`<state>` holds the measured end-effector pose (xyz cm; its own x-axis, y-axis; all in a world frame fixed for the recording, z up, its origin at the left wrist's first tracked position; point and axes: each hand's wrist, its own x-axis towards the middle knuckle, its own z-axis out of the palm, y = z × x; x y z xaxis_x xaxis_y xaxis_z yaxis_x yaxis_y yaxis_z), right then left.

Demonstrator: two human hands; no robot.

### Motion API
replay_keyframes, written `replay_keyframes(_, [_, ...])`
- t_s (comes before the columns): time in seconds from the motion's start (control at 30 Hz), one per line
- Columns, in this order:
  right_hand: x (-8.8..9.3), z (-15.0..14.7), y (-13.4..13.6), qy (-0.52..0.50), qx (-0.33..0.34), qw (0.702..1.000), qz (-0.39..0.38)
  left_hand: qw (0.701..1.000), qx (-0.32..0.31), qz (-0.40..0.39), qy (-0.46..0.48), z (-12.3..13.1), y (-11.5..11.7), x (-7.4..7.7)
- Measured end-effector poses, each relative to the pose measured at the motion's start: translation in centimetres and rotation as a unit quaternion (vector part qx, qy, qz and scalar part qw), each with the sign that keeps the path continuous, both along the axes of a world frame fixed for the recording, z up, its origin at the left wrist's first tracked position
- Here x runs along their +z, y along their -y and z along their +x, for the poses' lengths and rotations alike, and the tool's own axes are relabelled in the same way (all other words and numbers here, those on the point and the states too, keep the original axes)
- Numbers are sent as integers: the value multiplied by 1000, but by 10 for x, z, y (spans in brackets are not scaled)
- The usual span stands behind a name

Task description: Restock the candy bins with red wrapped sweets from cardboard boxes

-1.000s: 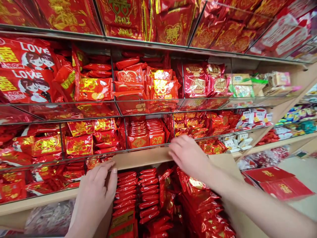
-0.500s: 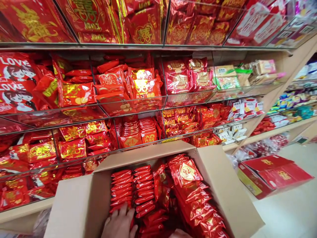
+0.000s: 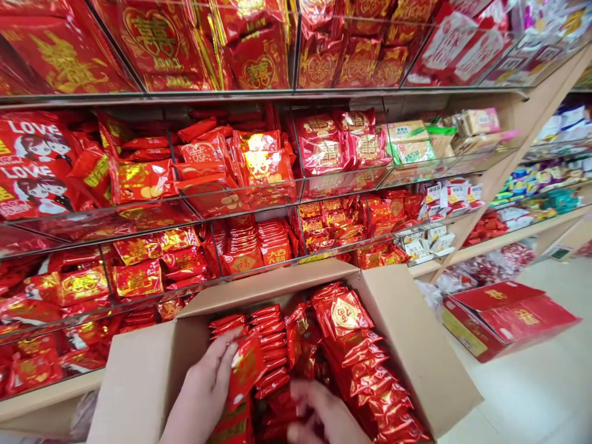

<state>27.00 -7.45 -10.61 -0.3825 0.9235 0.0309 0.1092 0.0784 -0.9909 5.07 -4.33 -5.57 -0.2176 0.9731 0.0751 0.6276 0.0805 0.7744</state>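
My left hand (image 3: 203,385) is closed on a red snack packet (image 3: 246,368) with gold print, held tilted over the left side of an open cardboard box (image 3: 150,364). My right hand (image 3: 330,413) is in the front middle of the box, its fingers bent and apart, slightly blurred, with nothing seen in them. Inside the box, rows of the same red packets (image 3: 271,345) stand packed on edge. A thicker row (image 3: 370,370) runs along the right wall, topped by a packet with a gold diamond (image 3: 346,316).
Behind the box rise shelves with clear dividers (image 3: 296,185), filled with red and gold packets. A red carton (image 3: 513,317) rests on the pale floor (image 3: 536,382) at the right. Clear bags (image 3: 490,268) lie under the right-hand shelf.
My left hand has risen from the left row with a packet in its fingers. My right hand has come further into view, up into the box. The view has shifted slightly.
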Motion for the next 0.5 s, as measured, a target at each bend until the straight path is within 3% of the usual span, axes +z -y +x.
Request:
replay_keyframes(0.07, [15, -11, -7, -77, -20, 996, -47, 986, 24, 34, 162, 25, -1, 14])
replay_keyframes(0.13, [29, -20, -16, -175, -42, 976, -122, 955, 25, 7, 296, 49, 0, 21])
replay_keyframes(0.23, [42, -26, -28, -269, -86, 942, -181, 917, 46, -9, 397, 69, 2, 26])
replay_keyframes(0.33, [44, -22, -34, -282, -99, 942, -150, 908, 40, -31, 415, 69, 3, 30])
replay_keyframes(0.5, [39, -18, -28, -202, -41, 975, -78, 946, -22, -42, 320, 64, 4, 28])
